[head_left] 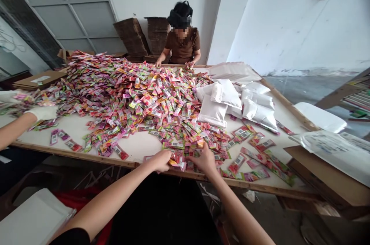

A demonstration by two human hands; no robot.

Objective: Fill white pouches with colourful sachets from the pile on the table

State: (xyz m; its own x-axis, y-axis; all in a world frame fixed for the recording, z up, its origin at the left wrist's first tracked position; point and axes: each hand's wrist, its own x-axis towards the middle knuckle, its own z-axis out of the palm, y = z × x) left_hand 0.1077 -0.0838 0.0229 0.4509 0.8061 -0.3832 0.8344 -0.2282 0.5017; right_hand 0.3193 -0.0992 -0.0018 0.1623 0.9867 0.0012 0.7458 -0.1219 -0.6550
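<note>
Small colourful flat packets (162,98) are heaped across the table, pink, red, green and purple, some with barcodes. At the table's near edge my left hand (162,161) is closed around a few packets (178,162), which stick out to its right. My right hand (204,160) lies over the near part of the heap, thumb and forefinger apart, touching packets; its other fingers are partly hidden. Loose packets (237,162) lie to the right of it.
Full white pouches (214,110) and flat clear bags (231,71) lie at the right. A cardboard box (326,175) with plastic bags stands at the right corner. A person (183,46) works opposite; another person's gloved hand (44,112) reaches in from the left.
</note>
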